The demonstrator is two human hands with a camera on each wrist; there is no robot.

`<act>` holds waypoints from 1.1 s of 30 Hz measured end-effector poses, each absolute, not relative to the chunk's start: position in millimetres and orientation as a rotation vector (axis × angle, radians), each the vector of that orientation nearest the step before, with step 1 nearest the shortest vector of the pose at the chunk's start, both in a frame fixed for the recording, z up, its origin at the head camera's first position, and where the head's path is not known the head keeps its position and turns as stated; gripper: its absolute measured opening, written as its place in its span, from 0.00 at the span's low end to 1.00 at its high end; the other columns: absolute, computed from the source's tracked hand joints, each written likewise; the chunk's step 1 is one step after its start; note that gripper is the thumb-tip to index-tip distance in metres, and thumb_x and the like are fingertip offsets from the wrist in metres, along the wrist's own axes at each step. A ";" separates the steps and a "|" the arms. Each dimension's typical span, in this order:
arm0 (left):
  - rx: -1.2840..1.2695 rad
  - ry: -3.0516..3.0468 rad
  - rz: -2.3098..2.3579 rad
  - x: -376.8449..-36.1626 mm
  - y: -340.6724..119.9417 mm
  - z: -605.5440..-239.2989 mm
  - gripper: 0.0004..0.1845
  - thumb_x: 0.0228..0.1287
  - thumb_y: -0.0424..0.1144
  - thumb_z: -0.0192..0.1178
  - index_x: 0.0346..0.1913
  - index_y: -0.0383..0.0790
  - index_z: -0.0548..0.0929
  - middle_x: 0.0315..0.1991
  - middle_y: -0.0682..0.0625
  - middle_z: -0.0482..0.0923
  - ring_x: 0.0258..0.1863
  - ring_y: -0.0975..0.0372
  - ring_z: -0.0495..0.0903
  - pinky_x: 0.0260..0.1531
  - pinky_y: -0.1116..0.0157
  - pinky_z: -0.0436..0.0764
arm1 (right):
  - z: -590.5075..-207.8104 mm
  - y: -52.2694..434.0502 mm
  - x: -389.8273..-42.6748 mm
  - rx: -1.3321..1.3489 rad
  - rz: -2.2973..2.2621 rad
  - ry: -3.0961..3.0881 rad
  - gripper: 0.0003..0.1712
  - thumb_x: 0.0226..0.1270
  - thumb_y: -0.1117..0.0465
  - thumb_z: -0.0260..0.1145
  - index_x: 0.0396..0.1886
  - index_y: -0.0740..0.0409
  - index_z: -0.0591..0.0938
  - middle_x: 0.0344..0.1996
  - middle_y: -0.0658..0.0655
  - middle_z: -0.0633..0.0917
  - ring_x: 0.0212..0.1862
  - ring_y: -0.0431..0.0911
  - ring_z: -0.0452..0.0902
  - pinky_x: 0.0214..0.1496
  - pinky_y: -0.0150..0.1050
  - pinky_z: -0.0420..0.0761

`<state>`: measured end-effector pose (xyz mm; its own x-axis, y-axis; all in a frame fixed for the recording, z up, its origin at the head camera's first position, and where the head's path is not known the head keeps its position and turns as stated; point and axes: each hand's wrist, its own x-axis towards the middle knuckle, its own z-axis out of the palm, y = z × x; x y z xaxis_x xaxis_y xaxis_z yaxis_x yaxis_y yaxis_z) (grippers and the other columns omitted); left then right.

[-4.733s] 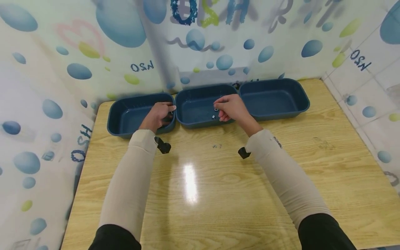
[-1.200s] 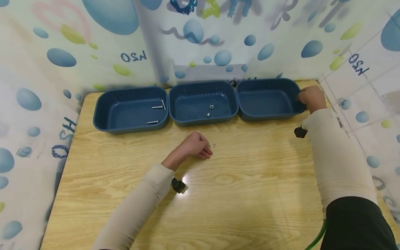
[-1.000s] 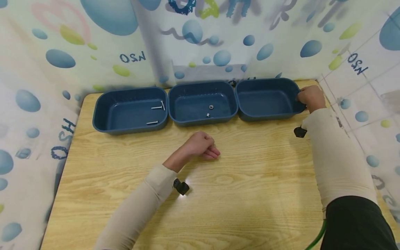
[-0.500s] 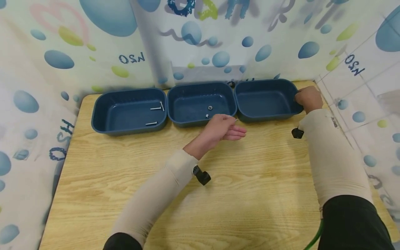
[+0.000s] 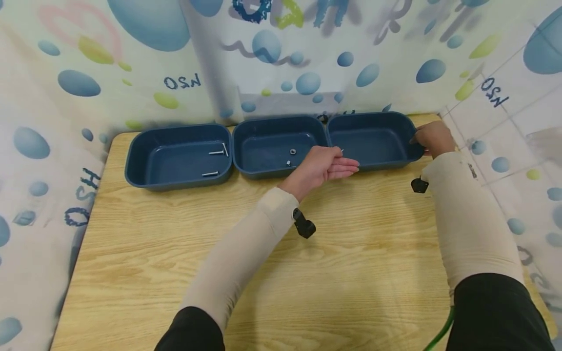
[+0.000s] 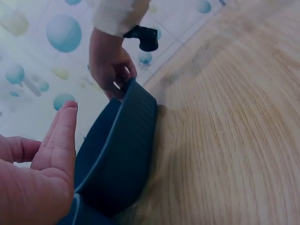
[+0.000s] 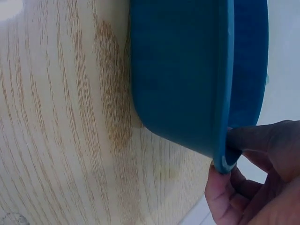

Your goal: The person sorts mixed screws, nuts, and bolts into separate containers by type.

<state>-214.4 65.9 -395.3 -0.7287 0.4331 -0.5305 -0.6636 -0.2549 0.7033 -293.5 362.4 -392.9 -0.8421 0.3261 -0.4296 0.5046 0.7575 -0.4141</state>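
Observation:
Three dark blue bins stand in a row at the table's far edge. My left hand [image 5: 325, 165] hovers over the front left corner of the right bin [image 5: 377, 144], its fingers stretched out, and seems to pinch a tiny silver piece [image 5: 341, 150] at thumb and forefinger. In the left wrist view the left hand [image 6: 42, 173] shows its palm beside the right bin's wall [image 6: 126, 154]. My right hand [image 5: 432, 139] grips that bin's right end; in the right wrist view the right hand [image 7: 253, 187] is curled round the rim of the right bin [image 7: 183, 70].
The left bin [image 5: 175, 163] holds two bolts [image 5: 216, 152]. The middle bin [image 5: 263, 146] holds two small nuts [image 5: 292, 151]. Bubble-print curtains close in the table at the back and both sides. A green cable [image 5: 439, 331] hangs at the lower right.
My left hand closed over the small pieces on the table's middle, then rose and moved right and forward to the right bin's corner. The right hand stayed on the bin's end.

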 end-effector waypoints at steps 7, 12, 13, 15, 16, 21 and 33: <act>-0.318 1.287 2.026 -222.1 71.0 -407.1 0.21 0.75 0.35 0.48 0.68 0.33 0.67 0.38 0.37 0.86 0.39 0.51 0.87 0.50 0.55 0.81 | -395.5 360.8 -296.6 0.692 -0.847 2.589 0.33 0.66 0.58 0.65 0.68 0.66 0.69 0.62 0.70 0.72 0.33 0.47 0.78 0.39 0.43 0.85; -0.312 1.307 2.024 -226.0 74.6 -410.7 0.27 0.75 0.35 0.49 0.73 0.36 0.60 0.37 0.36 0.86 0.37 0.50 0.87 0.54 0.51 0.78 | -394.6 360.3 -296.2 0.653 -0.873 2.578 0.33 0.66 0.59 0.65 0.69 0.65 0.69 0.63 0.69 0.72 0.40 0.51 0.78 0.46 0.46 0.84; -0.316 1.313 2.020 -226.3 74.7 -410.9 0.28 0.75 0.35 0.50 0.74 0.37 0.60 0.37 0.35 0.86 0.37 0.49 0.87 0.54 0.51 0.78 | -394.1 360.9 -295.8 0.638 -0.875 2.578 0.33 0.66 0.59 0.65 0.68 0.66 0.69 0.61 0.70 0.73 0.41 0.51 0.78 0.45 0.46 0.84; -0.329 1.328 2.004 -226.1 74.3 -410.7 0.28 0.75 0.36 0.51 0.74 0.38 0.60 0.38 0.35 0.86 0.38 0.49 0.87 0.53 0.52 0.79 | -392.9 363.1 -294.7 0.606 -0.887 2.570 0.32 0.67 0.57 0.64 0.66 0.67 0.70 0.56 0.69 0.75 0.43 0.53 0.77 0.47 0.47 0.84; -0.336 1.330 1.997 -225.7 73.8 -410.5 0.27 0.75 0.36 0.51 0.73 0.38 0.61 0.38 0.34 0.85 0.38 0.48 0.87 0.52 0.52 0.79 | -392.1 364.5 -294.0 0.590 -0.891 2.567 0.31 0.67 0.56 0.63 0.65 0.68 0.70 0.55 0.68 0.75 0.45 0.54 0.77 0.46 0.47 0.84; -0.341 1.337 1.978 -223.9 71.4 -408.4 0.26 0.74 0.36 0.52 0.72 0.39 0.64 0.40 0.34 0.85 0.39 0.48 0.87 0.49 0.54 0.81 | -387.4 373.0 -290.4 0.507 -0.925 2.531 0.29 0.71 0.52 0.56 0.64 0.66 0.69 0.56 0.67 0.71 0.54 0.60 0.74 0.45 0.46 0.84; -0.328 1.305 1.967 -220.3 70.1 -405.7 0.28 0.74 0.39 0.53 0.74 0.43 0.62 0.41 0.34 0.85 0.42 0.47 0.86 0.42 0.58 0.84 | -384.1 383.9 -290.3 0.494 -1.091 2.409 0.20 0.74 0.58 0.55 0.61 0.62 0.68 0.40 0.50 0.76 0.37 0.42 0.78 0.39 0.38 0.81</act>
<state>-220.3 70.1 -405.7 -0.6936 0.4371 -0.5726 -0.6975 -0.2086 0.6856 -290.3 383.9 -384.1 -0.8358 0.1352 -0.5321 0.4891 0.6238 -0.6096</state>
